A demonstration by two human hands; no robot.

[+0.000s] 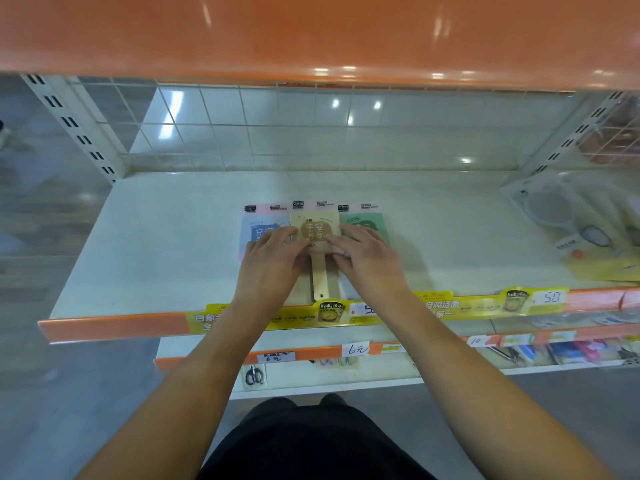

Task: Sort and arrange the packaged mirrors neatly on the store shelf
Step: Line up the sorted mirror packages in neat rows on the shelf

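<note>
Three packaged hand mirrors lie side by side on the white shelf (156,244). The blue mirror (258,228) is on the left, the beige mirror (317,226) in the middle and the green mirror (367,223) on the right. The beige one's handle points toward the shelf's front edge. My left hand (273,258) rests on the beige mirror's left edge, partly covering the blue one. My right hand (367,258) touches its right edge, covering much of the green one. Fingers of both hands lie fairly straight on the packages.
A loose pile of clear-packaged round mirrors (571,223) lies at the shelf's right end. An orange shelf (311,36) hangs overhead. Yellow price strips (485,304) run along the front lip. Lower shelves hold scissors (254,375) and small goods.
</note>
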